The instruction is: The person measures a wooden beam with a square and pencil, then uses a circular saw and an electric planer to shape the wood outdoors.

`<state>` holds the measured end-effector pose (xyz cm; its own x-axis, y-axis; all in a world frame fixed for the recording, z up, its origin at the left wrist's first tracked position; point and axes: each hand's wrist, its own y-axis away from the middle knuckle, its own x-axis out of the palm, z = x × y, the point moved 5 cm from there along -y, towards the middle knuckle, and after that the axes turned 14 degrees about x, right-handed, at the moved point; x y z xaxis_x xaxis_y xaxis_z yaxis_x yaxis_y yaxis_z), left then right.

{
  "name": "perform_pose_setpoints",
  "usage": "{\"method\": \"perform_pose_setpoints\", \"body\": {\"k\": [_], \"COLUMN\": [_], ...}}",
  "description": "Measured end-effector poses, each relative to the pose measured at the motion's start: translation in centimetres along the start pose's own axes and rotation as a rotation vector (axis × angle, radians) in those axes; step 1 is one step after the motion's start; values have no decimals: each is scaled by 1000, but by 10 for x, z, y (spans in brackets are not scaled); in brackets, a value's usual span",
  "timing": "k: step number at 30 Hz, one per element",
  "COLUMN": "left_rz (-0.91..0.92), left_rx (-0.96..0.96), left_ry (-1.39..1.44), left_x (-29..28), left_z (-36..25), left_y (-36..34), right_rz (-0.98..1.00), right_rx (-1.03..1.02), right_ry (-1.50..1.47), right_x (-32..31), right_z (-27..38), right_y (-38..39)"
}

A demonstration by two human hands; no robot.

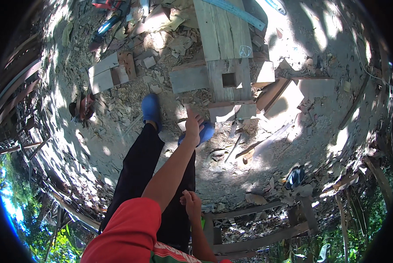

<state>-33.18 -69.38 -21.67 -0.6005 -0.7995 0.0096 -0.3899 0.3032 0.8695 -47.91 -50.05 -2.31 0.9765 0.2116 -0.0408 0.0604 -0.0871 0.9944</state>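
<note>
My left hand [193, 124] reaches forward over my right blue clog [205, 133], fingers apart and holding nothing. Just ahead of it lies a thick wooden beam [223, 41] with a square hole [229, 79] cut through near its close end. The beam rests across a short wooden block [233, 111] and a second timber [190, 77]. My right hand [191, 204] stays back by my right thigh, its fingers curled in with nothing visible in them. A chisel-like tool [233, 128] stands or lies by the short block, right of my left hand.
Offcuts [113, 72] and wood chips litter the ground. Angled boards [284, 98] lie right of the beam, and a long light-blue strip [238, 13] crosses its far end. Power tools lie at far left [109, 26] and left [86, 108]. A dark shoe [295, 177] sits at right.
</note>
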Motion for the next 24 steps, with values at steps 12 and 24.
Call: {"method": "perform_pose_setpoints", "body": {"k": [12, 24], "left_rz": [250, 228], "left_rx": [114, 289], "left_ry": [-48, -765], "left_x": [-7, -266], "left_z": [-68, 16], "left_y": [57, 52], "right_rz": [-68, 47], "right_rx": [-57, -114], "right_ry": [170, 1096], "right_x": [-63, -85], "right_z": [-5, -79], "right_y": [-4, 97]}}
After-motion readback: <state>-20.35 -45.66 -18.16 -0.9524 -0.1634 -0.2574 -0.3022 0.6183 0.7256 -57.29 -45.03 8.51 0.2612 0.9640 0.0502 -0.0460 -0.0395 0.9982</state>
